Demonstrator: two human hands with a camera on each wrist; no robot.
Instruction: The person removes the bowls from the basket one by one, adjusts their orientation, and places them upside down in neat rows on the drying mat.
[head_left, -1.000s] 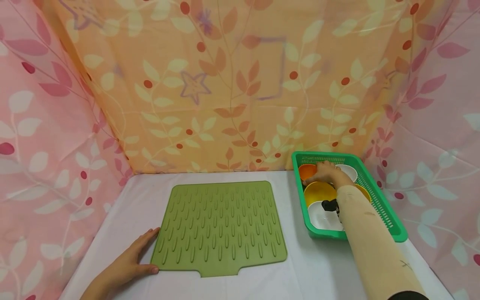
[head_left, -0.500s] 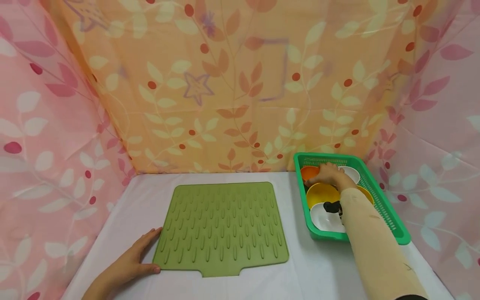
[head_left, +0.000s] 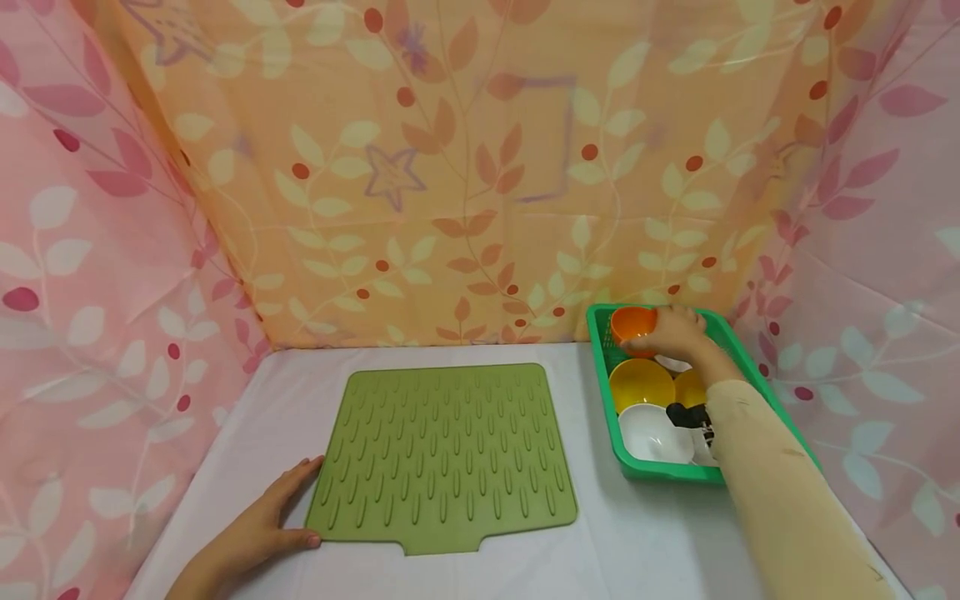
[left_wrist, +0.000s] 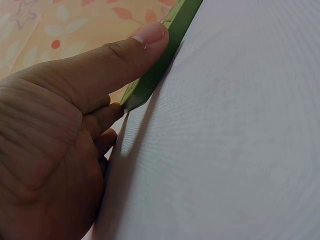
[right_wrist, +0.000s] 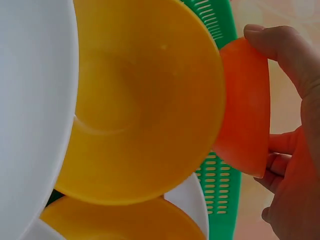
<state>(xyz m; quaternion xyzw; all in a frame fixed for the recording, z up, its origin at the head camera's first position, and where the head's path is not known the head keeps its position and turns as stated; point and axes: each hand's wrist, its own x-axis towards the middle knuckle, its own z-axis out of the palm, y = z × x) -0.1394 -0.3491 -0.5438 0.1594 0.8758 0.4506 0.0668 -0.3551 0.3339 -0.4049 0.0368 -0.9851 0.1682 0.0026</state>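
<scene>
head: right hand (head_left: 678,332) lifts orange bowl (head_left: 632,326) above green basket's (head_left: 757,392) far end, left hand (head_left: 258,525) flat on worktop (head_left: 645,542) | left wrist: spread fingers, thumb (left_wrist: 125,52) steadying green mat (left_wrist: 150,82) edge | right wrist: fingers (right_wrist: 280,42) curled round the orange bowl (right_wrist: 245,110), clear of yellow bowl (right_wrist: 140,100)

A sleeved forearm (head_left: 780,492) covers the near right corner of the green basket (head_left: 600,367) and part of a black-and-white item (head_left: 693,421) too obscured to identify. The white bowl (right_wrist: 30,115) runs off the right wrist view's left edge. The green mat (left_wrist: 160,65) shows only a sliver of edge beside the left hand (left_wrist: 55,150), whose fingers (left_wrist: 107,115) lie mostly hidden.
</scene>
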